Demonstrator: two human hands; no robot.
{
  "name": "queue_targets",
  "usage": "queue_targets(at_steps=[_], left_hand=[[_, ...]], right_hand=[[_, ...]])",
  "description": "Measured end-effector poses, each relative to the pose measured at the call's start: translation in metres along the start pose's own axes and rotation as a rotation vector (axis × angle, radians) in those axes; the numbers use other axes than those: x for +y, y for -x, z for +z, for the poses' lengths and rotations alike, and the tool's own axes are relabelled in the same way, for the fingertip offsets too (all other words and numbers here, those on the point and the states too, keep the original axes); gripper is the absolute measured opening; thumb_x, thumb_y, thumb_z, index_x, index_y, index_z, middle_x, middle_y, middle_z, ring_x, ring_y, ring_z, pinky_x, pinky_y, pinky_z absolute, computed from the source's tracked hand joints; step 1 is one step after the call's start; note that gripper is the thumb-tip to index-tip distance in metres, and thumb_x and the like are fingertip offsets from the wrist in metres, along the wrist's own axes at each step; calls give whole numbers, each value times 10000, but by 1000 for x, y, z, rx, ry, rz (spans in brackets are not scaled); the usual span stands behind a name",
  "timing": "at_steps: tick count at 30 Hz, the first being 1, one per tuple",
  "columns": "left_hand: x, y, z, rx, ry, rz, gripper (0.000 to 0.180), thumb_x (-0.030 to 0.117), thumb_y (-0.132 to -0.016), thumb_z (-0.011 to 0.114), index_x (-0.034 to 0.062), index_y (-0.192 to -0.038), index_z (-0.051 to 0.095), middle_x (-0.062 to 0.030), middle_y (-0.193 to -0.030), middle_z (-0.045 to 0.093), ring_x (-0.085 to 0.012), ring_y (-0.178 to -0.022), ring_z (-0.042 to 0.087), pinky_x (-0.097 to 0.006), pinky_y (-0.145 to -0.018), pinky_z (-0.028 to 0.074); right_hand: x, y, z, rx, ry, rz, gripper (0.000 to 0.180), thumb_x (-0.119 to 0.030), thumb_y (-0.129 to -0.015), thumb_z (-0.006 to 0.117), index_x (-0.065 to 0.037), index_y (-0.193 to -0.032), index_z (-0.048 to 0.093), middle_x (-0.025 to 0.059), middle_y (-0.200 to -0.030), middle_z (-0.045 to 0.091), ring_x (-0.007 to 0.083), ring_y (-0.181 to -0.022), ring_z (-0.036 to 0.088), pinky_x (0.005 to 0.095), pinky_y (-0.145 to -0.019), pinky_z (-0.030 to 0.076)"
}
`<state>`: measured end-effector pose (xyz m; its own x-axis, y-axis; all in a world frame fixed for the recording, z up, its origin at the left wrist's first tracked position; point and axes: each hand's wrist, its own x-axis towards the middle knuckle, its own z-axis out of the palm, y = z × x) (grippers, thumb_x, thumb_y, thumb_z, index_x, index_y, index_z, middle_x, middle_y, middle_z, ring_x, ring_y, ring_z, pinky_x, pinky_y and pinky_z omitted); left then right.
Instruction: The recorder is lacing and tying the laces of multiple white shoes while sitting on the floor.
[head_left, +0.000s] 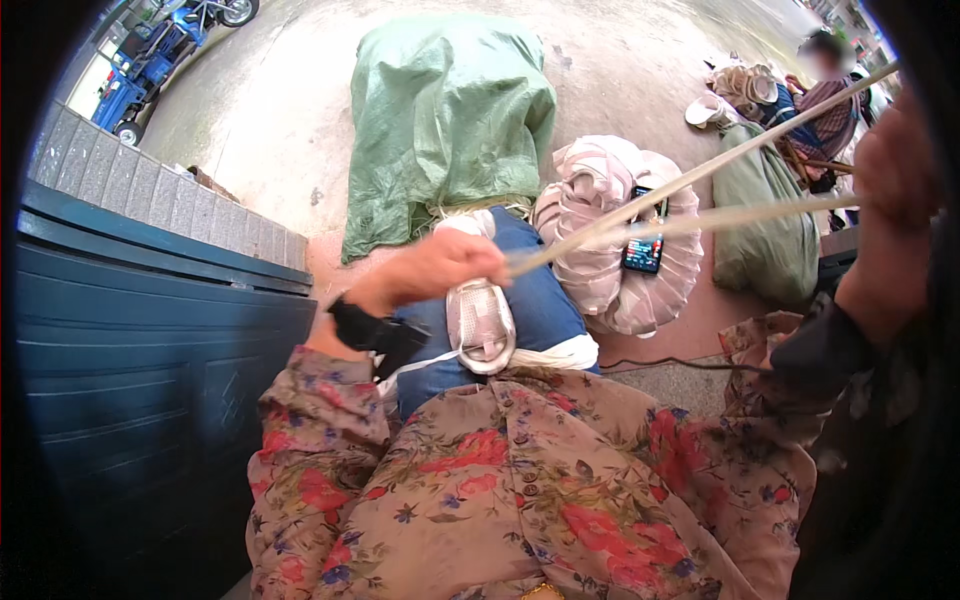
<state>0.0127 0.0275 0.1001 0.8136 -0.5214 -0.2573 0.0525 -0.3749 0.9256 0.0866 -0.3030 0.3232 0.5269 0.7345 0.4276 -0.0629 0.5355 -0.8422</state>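
Observation:
My left hand (465, 262) is closed in a fist over my lap, and a pale cord (690, 178) comes out of it. Two strands of that cord stretch taut up and right to my right hand (897, 165), raised at the right rim. It is dark and blurred by motion, but looks closed where the strands reach it. Just below my left fist a white and pale pink shoe (480, 325) with a mesh surface lies on my jeans (545, 300). A white strip (425, 362) hangs beside it. Another white piece (560, 355) sits at my right thigh.
Ahead stands a large green sack (445, 120). Right of my knees a ring-shaped bundle of pale pink shoe pieces (580, 285) carries a phone (643, 252). A grey-green sack (765, 230) and a seated person (825, 105) are farther right. A blue door (170, 350) borders my left.

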Motion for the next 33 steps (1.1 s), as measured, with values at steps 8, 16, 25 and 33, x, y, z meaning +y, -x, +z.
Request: queue_targets(at_steps=[8,16,25,33], left_hand=[[-123,231,-136,1118,1127,306,230,193,-925,459,113,-713,417,52,-556,296,-49,-462,295,-192,-430,284],[-128,161,-66,933,964,-290,215,325,-906,487,111,-919,482,68,-578,356,-45,-473,349,-218,-463,330],[-115,26,80,748,35,-180,204,157,-835,541,0,-723,606,-92,-733,611,-206,-637,567,-319,-613,449],[-100,37,83,848,-248,-125,135,89,-789,576,-40,-807,610,-144,-719,602,-232,-685,579,-327,-663,448]], right_hand=[[9,171,-117,621,-362,-88,199,-105,-894,362,41,-843,487,113,-861,481,201,-821,449,331,-792,379],[264,193,-105,545,1473,499,256,-259,-913,444,-101,-724,512,-41,-655,471,76,-584,443,237,-506,376],[363,119,19,364,729,634,187,-162,-807,567,10,-858,622,205,-787,612,332,-711,597,381,-641,462],[371,109,12,201,1222,471,156,-101,-771,512,15,-693,580,212,-725,567,364,-689,570,420,-629,458]])
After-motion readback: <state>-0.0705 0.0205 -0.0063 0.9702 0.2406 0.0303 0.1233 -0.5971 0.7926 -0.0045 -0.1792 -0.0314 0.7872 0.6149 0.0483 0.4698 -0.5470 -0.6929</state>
